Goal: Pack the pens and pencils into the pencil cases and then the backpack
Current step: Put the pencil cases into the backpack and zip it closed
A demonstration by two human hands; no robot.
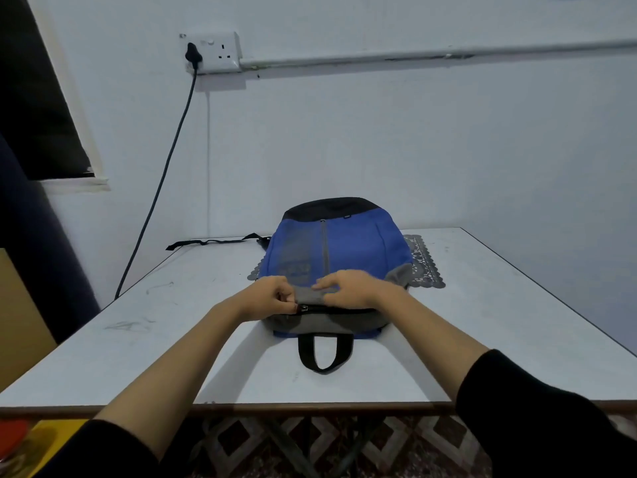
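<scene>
A blue backpack (355, 246) with a black top panel and grey trim lies flat on the white table (482, 322), its black carry handle (325, 353) towards me. My left hand (272, 298) pinches the zipper pull (303, 308) at the near end of the bag. My right hand (348, 288) rests on the grey fabric just beside it, fingers bent and pressing the bag down. No pens, pencils or pencil cases are visible.
A dark lace mat (425, 263) lies under the backpack's far right side. A black strap (213, 241) trails left from the bag. A wall socket (212, 51) with a cable hanging down stands behind the table. Patterned floor shows below the table's near edge.
</scene>
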